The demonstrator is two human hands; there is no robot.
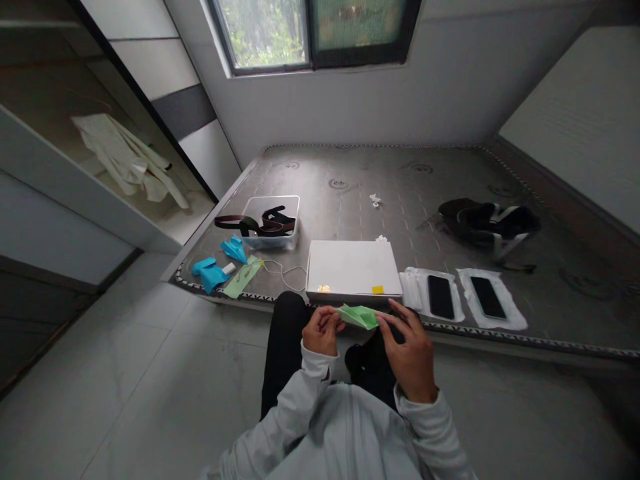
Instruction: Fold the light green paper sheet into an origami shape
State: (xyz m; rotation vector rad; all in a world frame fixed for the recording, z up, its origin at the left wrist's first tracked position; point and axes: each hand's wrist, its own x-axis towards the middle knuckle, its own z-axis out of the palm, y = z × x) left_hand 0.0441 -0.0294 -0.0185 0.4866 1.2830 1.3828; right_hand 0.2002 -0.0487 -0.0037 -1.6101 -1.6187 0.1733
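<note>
A piece of folded green paper (359,316) is held up between my two hands, over my lap and just in front of the white box. My left hand (323,329) pinches its left end between thumb and fingers. At the other end, my right hand (410,350) grips the paper's right side with thumb and index finger, the other fingers spread. Creases and a raised fold show in the paper. The white box (353,267) lies flat right behind it, with a small yellow sticky note (377,290) near its front edge.
Blue folded papers (210,273), a light green paper strip (243,277) and a white cable (283,270) lie at left. Behind them, a clear plastic bin (270,243) holds dark straps. Two phones (440,297) on white wrapping and a black strapped bag (487,223) sit at right.
</note>
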